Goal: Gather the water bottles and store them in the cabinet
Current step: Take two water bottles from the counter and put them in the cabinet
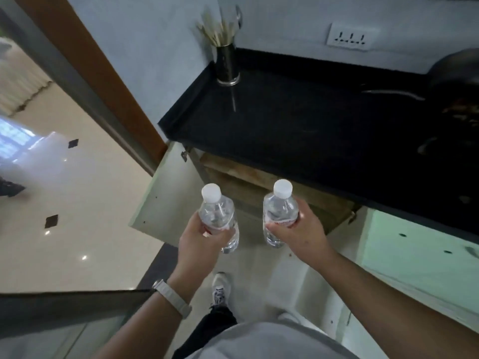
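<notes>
I can't see into the cabinet (261, 187); the black countertop (298, 125) hides most of it. The pan (456, 73) runs off the right edge, and its dark contents are perhaps food.

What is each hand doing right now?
Left hand: closed around a water bottle.
Right hand: closed around another water bottle.
</notes>
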Action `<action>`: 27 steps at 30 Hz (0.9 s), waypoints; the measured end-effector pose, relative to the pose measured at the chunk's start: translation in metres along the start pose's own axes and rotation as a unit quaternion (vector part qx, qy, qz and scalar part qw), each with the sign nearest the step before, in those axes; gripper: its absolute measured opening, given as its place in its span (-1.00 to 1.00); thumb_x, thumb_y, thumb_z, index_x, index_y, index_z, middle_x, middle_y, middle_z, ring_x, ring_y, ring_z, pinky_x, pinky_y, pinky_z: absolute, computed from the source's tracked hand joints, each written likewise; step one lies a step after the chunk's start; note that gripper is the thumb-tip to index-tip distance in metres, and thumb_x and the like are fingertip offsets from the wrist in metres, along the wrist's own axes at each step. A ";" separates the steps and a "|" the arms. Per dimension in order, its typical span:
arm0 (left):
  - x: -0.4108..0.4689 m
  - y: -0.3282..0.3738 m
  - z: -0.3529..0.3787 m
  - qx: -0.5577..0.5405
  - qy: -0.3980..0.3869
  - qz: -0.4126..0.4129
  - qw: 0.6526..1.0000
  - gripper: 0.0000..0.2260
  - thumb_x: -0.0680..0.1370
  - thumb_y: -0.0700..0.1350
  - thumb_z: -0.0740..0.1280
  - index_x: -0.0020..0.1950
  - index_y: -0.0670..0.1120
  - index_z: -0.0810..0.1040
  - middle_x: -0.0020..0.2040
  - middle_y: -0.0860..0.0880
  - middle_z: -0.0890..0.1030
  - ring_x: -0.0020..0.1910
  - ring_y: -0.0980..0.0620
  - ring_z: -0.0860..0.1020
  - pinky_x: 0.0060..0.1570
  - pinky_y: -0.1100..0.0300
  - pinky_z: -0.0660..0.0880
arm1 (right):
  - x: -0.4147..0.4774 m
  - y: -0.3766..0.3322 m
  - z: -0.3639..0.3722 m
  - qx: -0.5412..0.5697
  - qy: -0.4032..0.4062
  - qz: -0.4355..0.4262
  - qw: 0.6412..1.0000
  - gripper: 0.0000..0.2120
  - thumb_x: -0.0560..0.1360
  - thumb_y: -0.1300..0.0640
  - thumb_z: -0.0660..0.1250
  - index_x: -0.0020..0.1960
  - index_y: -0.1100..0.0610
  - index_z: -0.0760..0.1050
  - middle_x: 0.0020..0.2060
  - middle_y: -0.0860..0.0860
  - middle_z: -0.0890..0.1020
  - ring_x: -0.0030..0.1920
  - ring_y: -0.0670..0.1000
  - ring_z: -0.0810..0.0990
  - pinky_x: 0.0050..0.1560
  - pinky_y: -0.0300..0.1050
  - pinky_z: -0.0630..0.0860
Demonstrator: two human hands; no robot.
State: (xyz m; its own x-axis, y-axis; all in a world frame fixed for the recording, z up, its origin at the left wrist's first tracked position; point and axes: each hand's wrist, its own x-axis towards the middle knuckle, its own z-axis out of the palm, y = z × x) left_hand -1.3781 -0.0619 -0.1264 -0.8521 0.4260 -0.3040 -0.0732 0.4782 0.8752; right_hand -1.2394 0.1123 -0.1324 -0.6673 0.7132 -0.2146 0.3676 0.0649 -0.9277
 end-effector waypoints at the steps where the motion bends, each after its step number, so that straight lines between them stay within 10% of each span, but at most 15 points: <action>1: 0.013 0.000 -0.004 0.002 -0.022 0.002 1.000 -0.60 0.38 -0.09 0.58 0.16 0.14 0.59 -0.05 0.16 0.69 -0.05 0.17 0.63 -0.10 0.29 0.52 | 0.003 -0.003 0.005 0.000 0.018 0.019 1.000 -0.54 0.33 0.12 0.58 0.10 -0.16 0.45 -0.11 -0.18 0.64 -0.13 -0.32 0.59 -0.19 -0.39 0.47; 5: 0.067 -0.001 -0.021 0.009 -0.093 0.019 0.995 -0.57 0.37 -0.14 0.59 0.15 0.17 0.57 -0.06 0.18 0.69 -0.12 0.30 0.61 -0.25 0.49 0.46 | 0.014 -0.019 0.027 -0.033 0.079 0.064 0.994 -0.56 0.32 0.01 0.57 0.08 -0.18 0.42 -0.08 -0.17 0.64 -0.11 -0.26 0.61 -0.17 -0.34 0.47; 15: 0.157 -0.016 -0.018 0.070 -0.203 0.026 0.976 -0.53 0.38 0.00 0.58 0.19 0.29 0.49 0.00 0.28 0.64 -0.01 0.25 0.59 -0.06 0.24 0.49 | 0.034 -0.032 0.063 -0.048 0.158 0.136 0.977 -0.47 0.31 -0.03 0.57 0.02 -0.43 0.32 -0.05 -0.26 0.62 -0.07 -0.33 0.57 -0.14 -0.38 0.45; 27: 0.200 -0.080 0.063 0.112 -0.232 0.006 0.966 -0.59 0.37 -0.06 0.60 0.04 0.28 0.48 -0.04 0.28 0.63 -0.05 0.29 0.59 -0.13 0.32 0.44 | 0.082 0.079 0.085 0.032 0.178 0.181 0.967 -0.42 0.31 -0.02 0.58 0.03 -0.50 0.30 -0.05 -0.35 0.58 -0.05 -0.33 0.57 -0.12 -0.39 0.46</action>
State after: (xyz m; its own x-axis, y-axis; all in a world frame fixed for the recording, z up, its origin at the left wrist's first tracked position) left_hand -1.5100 0.0328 -0.2810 -0.5247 0.7055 -0.4763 0.0927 0.6036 0.7919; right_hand -1.3198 0.1166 -0.2495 -0.2335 0.8764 -0.4213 0.4864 -0.2699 -0.8310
